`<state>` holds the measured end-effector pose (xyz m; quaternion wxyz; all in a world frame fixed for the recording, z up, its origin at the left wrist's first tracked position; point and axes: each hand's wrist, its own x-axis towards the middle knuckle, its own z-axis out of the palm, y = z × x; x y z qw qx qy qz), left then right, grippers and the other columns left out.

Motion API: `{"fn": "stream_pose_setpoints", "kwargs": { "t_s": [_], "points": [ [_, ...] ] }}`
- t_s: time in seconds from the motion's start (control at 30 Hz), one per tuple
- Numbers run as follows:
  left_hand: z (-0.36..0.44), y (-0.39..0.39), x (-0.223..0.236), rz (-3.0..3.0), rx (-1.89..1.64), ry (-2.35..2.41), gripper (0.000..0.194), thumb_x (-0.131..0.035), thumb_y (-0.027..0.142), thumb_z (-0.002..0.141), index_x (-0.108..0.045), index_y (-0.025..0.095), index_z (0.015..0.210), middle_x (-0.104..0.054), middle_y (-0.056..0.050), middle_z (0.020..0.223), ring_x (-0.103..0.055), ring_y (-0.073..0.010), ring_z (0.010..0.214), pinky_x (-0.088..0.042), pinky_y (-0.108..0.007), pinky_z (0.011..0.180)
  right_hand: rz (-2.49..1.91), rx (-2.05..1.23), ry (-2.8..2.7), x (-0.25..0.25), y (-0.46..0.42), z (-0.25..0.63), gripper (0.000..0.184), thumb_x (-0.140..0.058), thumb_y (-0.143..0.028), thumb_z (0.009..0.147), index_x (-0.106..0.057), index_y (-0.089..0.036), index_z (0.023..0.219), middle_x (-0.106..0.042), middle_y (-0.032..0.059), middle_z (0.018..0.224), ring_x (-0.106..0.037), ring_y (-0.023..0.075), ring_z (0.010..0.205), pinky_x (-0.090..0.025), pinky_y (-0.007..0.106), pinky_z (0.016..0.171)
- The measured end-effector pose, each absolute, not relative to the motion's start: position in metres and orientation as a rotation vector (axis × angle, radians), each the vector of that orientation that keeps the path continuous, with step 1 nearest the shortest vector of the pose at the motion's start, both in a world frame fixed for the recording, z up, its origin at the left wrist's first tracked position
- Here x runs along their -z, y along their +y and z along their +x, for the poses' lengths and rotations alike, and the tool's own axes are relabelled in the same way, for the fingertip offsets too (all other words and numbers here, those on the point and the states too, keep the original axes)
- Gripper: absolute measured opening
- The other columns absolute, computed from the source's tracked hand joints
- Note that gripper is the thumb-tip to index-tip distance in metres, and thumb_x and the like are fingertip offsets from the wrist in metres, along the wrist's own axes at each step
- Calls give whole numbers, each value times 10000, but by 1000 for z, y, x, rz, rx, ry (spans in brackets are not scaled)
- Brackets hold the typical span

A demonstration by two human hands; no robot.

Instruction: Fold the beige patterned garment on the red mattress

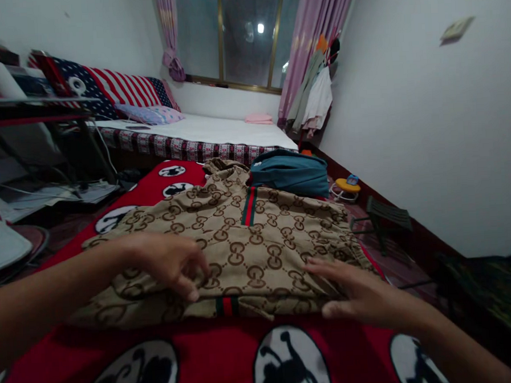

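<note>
A tan garment [257,231] with a brown ring pattern and green-red stripes lies spread on a red blanket [196,360] printed with white circles. My left hand [167,263] rests on the garment's near left part, its fingers curled and pinching the fabric near the front hem. On the near right edge of the garment lies my right hand [355,295], flat with its fingers extended and pointing left. A folded teal garment [291,172] sits just beyond the tan one.
A bed [218,130] with a white sheet, a flag-patterned pillow [113,87] and a pink cloth stands under the window. A cluttered desk [32,106] is at the left. Clothes hang by the curtain [317,97]; a small stool [385,213] and yellow object sit on the floor at right.
</note>
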<state>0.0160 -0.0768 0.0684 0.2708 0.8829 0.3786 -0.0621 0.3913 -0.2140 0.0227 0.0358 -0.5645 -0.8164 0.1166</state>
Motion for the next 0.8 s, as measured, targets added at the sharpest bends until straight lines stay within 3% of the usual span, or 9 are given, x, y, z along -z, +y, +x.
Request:
{"fn": "stream_pose_setpoints", "kwargs": {
  "t_s": [0.07, 0.13, 0.23, 0.37, 0.43, 0.5, 0.6, 0.8],
  "points": [
    [46, -70, -63, 2353, 141, 792, 441, -703, 504, 711, -735, 269, 1083, -729, -44, 955, -659, -228, 854, -499, -286, 753, -1732, -119, -2432, -20, -199, 386, 578, -562, -488, 877, -459, -338, 1426, -384, 29, 1525, -326, 282, 1422, -291, 513, 1142],
    [78, -60, -46, 2507, -145, 728, 463, -575, 505, 846, -662, 253, 1225, -662, -75, 1212, -606, -241, 1091, -446, -324, 947, -1782, 145, -2339, -4, -182, 389, 510, -469, -480, 935, -466, -323, 1420, -377, 40, 1531, -279, 290, 1441, -197, 584, 1152],
    [113, -43, -1, 2766, -376, 901, 578, -527, 553, 878, -517, 278, 1387, -444, -115, 1480, -404, -309, 1346, -282, -473, 1112, -1934, 337, -2214, 28, -164, 408, 485, -434, -475, 948, -520, -273, 1381, -492, 82, 1453, -411, 304, 1364, -288, 581, 1102],
    [127, -26, 49, 2753, -369, 1135, 627, -328, 659, 920, -445, 322, 1436, -365, -95, 1538, -285, -342, 1424, -221, -570, 1120, -2108, 220, -2066, 33, -146, 441, 452, -337, -471, 976, -684, -253, 1167, -692, 68, 1199, -629, 247, 1112, -485, 392, 920],
    [127, -23, 57, 2734, -389, 1150, 658, -293, 686, 913, -424, 329, 1449, -354, -90, 1545, -280, -348, 1427, -215, -575, 1122, -2271, 171, -1961, 17, -131, 448, 440, -351, -437, 968, -743, -239, 999, -743, 76, 1031, -681, 255, 972, -511, 352, 786],
    [125, -23, 57, 2725, -408, 1149, 656, -293, 691, 910, -428, 337, 1446, -353, -82, 1546, -278, -348, 1428, -210, -578, 1124, -2329, 218, -1903, -3, -107, 445, 341, -440, -373, 928, -750, -231, 937, -745, 78, 990, -681, 263, 952, -498, 336, 754],
    [124, -24, 54, 2711, -426, 1143, 648, -307, 693, 904, -449, 343, 1431, -361, -74, 1543, -277, -343, 1430, -213, -579, 1127, -2155, 329, -1915, -23, -57, 425, 263, -518, -277, 881, -715, -219, 1045, -707, 66, 1120, -634, 238, 1061, -465, 312, 857],
    [122, -22, 52, 2636, -425, 1135, 650, -310, 698, 901, -471, 336, 1416, -381, -48, 1534, -286, -313, 1432, -211, -564, 1150, -2183, 292, -1942, -17, 25, 374, 480, -621, -310, 829, -576, -173, 1286, -636, 121, 1245, -584, 274, 1133, -422, 369, 918]
  ]
}}
